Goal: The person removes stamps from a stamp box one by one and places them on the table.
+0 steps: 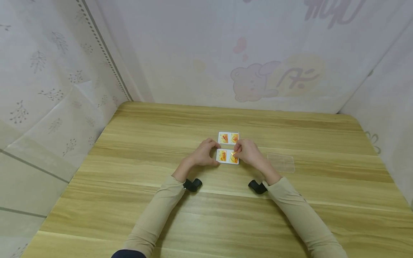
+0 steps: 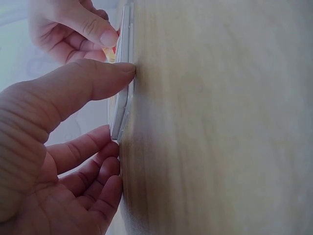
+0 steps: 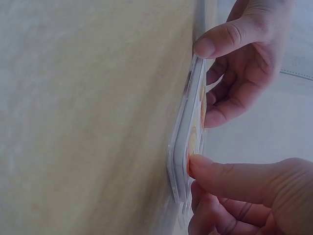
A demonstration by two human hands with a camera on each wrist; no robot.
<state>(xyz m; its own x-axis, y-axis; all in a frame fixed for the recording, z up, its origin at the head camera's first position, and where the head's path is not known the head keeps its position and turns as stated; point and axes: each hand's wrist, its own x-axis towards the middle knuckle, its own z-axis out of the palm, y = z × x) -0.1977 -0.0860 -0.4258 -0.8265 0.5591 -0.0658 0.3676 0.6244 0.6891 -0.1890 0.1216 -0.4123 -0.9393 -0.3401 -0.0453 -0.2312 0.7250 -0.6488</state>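
Observation:
A flat white case [image 1: 227,157] with two yellow-orange pictures on top lies on the table, its stacked clear and white edges showing in the wrist views. My left hand [image 1: 204,153] holds it at the left end, thumb on the near edge and index fingertip at the far side. At its right end, my right hand [image 1: 247,152] pinches a small orange picture card [image 1: 233,157], mostly hidden behind the fingers; the right thumb [image 3: 220,174] presses on its orange face. Just beyond lies a second white case [image 1: 228,138] with two similar pictures.
A clear plastic lid [image 1: 281,163] lies on the wood-grain table [image 1: 213,222] to the right of the right hand. Black wrist mounts [image 1: 193,185] sit at both wrists. Pale printed curtains [image 1: 180,53] stand behind and beside the table.

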